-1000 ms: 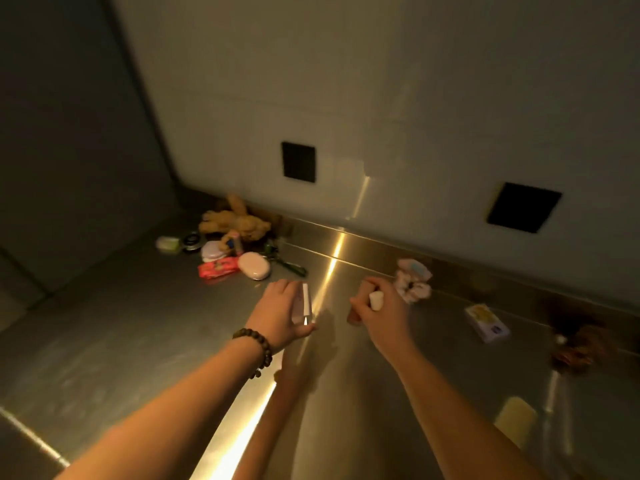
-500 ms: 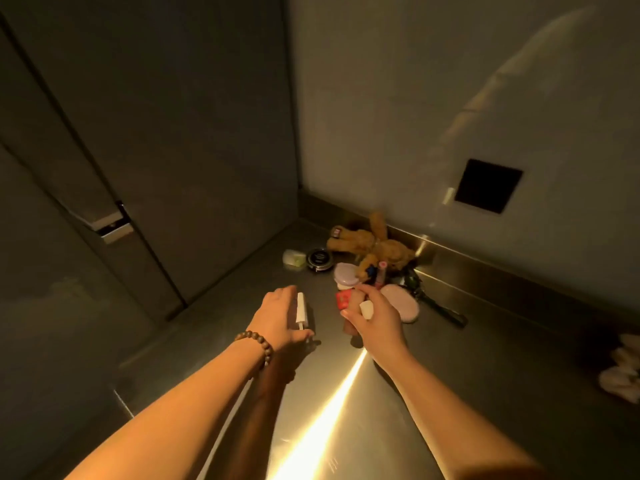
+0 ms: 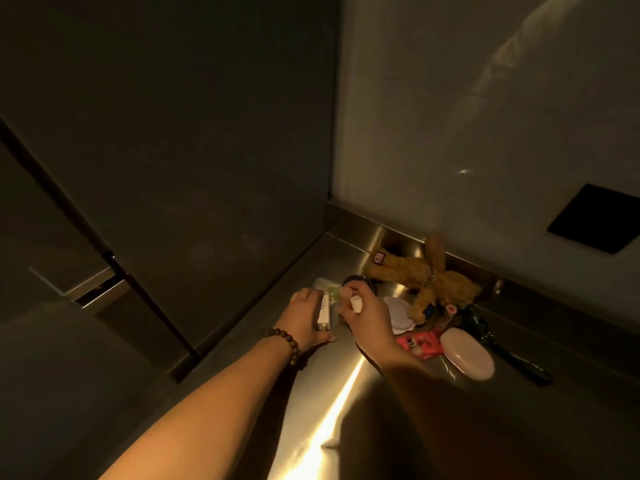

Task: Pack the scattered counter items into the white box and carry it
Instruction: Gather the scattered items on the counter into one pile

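Head view: left hand (image 3: 304, 315) grasps a slim white stick (image 3: 324, 313), right hand (image 3: 367, 315) pinches a small white cap (image 3: 356, 303), both over the worktop's (image 3: 311, 420) far left corner; plush toy (image 3: 433, 282) and pink oval case (image 3: 467, 353) crowd the back edge

a dim kitchen-like corner, probably in a home. a brushed steel counter (image 3: 346, 403) with a low steel upstand runs into a corner between a pale wall (image 3: 450, 116) and tall dark cabinet panels (image 3: 173, 133), one with a metal handle strip (image 3: 100, 292). a black square plate (image 3: 592, 220) sits in the wall. homely clutter lies on the counter: a brown plush toy (image 3: 433, 282), a pink oval case (image 3: 467, 353), a red packet (image 3: 420, 344).
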Demonstrator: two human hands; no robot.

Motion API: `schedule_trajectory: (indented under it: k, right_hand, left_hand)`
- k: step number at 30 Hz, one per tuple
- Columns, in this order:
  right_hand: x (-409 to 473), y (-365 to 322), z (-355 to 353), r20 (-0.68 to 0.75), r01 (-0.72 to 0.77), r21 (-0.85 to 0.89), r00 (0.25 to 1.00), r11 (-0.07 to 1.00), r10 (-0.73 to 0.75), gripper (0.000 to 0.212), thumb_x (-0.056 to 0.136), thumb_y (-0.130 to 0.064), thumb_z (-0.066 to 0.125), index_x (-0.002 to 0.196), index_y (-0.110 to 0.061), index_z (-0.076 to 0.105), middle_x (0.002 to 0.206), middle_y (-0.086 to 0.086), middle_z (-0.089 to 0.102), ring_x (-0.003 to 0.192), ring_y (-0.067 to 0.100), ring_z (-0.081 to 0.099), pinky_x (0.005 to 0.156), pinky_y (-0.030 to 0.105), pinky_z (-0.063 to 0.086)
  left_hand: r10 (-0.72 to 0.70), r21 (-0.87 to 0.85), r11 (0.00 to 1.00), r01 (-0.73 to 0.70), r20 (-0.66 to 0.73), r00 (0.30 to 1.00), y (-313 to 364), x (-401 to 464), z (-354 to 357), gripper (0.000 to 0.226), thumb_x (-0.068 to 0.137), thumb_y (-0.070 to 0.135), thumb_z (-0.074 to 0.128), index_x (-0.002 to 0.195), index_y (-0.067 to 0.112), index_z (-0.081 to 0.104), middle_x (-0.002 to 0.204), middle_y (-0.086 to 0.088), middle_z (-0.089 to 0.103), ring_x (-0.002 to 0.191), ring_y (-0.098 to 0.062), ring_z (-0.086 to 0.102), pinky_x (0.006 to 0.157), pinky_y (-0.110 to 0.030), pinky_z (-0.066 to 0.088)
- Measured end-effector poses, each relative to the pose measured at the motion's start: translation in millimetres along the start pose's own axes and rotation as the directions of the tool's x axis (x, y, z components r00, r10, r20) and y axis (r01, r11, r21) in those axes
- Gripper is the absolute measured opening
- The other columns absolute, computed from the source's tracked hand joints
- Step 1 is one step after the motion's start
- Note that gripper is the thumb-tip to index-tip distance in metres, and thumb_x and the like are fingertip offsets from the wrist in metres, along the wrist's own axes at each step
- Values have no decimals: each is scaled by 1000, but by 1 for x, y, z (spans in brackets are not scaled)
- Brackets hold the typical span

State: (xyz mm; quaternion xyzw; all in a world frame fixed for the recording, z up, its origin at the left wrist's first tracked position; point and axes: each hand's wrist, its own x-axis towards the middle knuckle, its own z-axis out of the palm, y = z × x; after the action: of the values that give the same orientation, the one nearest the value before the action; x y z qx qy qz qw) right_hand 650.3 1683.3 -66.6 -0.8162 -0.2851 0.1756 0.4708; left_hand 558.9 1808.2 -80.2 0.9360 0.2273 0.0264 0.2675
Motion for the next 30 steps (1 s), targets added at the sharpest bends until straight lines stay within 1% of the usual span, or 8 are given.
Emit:
schedule_trajectory:
  k: [8,11,15,17,19,22,25,30]
  right_hand:
    - [8,12,4,43,-31,42,999,999,29,40,80,-13,72,113,-30,55,96,-14,61,95,6,58,74,12,43]
    - [2,14,-7,-70,-32,123,997,992,40,30,82,-20,71,106,-30,55,93,-8,67,89,7,63,76,21,50]
    - [4,8,-28,-289,36,131,957,991,4,14,88,-28,64,93,-26,51,80,-8,59,73,2,55,58,10,40]
    - [7,5,-33,-265,-1,196,963,981,54,11,92,-20,56,99,-23,48,82,-2,56,69,10,54,50,11,40]
    - [11,5,-36,-193,-55,242,976,969,103,18,92,-11,48,109,-19,46,89,5,54,68,13,52,46,11,41]
    - [10,6,-37,-115,-26,141,992,990,42,25,94,-9,50,118,-15,47,106,9,56,87,17,55,66,21,44]
    - [7,10,-38,-74,55,82,996,995,-49,26,91,-8,58,115,-15,55,111,3,59,102,15,57,84,27,46]
    - [11,16,-38,-94,100,97,991,990,-91,23,86,-8,65,103,-22,59,100,-4,63,93,10,61,72,11,47]
  left_hand:
    - [51,-92,994,-58,-74,996,-9,3,12,95,67,45,78,143,15,30,147,-3,27,136,-19,22,101,-20,18]
    - [34,-119,992,-43,-69,997,-5,1,15,102,68,45,78,147,15,21,156,-4,11,143,-18,3,106,-23,7]
    - [3,-204,979,-14,-55,998,5,-8,20,112,71,62,68,149,21,-1,155,4,-16,138,-10,-23,109,-28,-3]
    - [-58,-262,964,40,-61,996,9,-13,22,113,68,81,52,149,25,-5,151,13,-21,135,-4,-26,108,-28,-4]
    - [-61,-257,965,49,-41,997,9,-17,23,117,65,81,54,149,25,-6,150,12,-23,135,-6,-27,109,-29,-4]
    - [-37,-164,986,31,-30,999,7,-19,23,118,69,55,73,149,19,-6,154,-1,-22,138,-13,-25,110,-28,-3]
    - [-43,-154,988,35,-45,998,9,-19,22,118,68,49,76,149,18,-4,155,-3,-20,139,-16,-22,111,-28,-2]
    - [-67,-133,989,60,-45,997,11,-18,27,119,70,48,76,149,16,-7,154,-2,-24,140,-16,-21,109,-26,-4]
